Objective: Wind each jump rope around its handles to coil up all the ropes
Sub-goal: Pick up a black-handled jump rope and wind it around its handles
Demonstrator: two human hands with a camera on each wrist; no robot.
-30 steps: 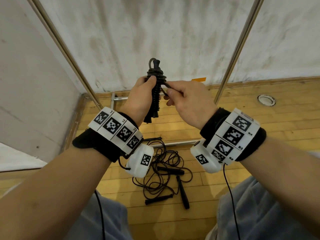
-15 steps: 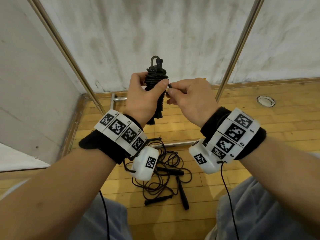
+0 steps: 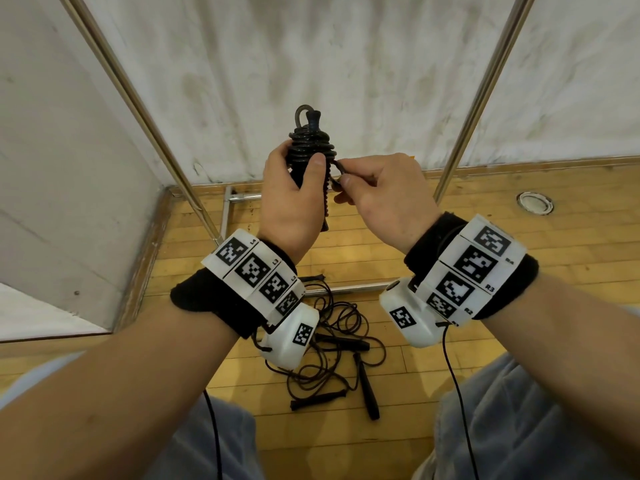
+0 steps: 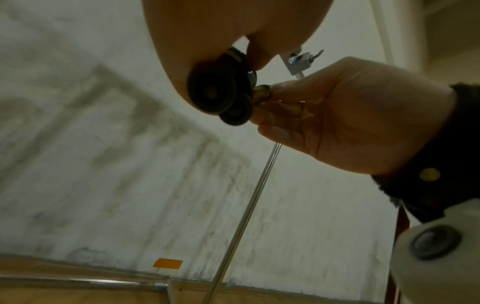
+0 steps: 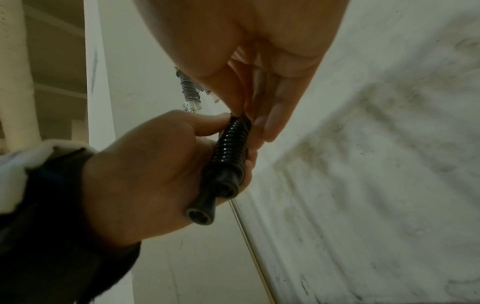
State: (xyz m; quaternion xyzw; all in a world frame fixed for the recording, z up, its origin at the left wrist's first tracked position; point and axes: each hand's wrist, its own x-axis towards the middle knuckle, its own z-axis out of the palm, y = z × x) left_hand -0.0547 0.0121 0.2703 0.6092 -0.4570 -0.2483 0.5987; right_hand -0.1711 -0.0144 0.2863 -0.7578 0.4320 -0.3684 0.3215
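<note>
A black jump rope [image 3: 311,143] is wound in tight coils around its two ribbed handles [image 5: 228,156], held upright at chest height. My left hand [image 3: 294,192] grips the handles, thumb pressed on the coils. My right hand [image 3: 377,188] pinches a short loop of the rope's loose end [image 3: 337,171] right beside the coils. From below, the two handle butts [image 4: 221,96] show in the left wrist view. On the floor between my wrists lie loose, tangled black jump ropes [image 3: 339,344] with several handles.
A white wall stands close ahead, with two slanted metal poles [image 3: 481,95] and a metal floor bar [image 3: 242,197]. A round floor socket [image 3: 535,202] sits at the right on the wooden floor. My knees in grey trousers [image 3: 519,427] frame the rope pile.
My left hand shifted its grip up the handles, with the thumb now over the coils. My right hand brought the rope end in close to the bundle.
</note>
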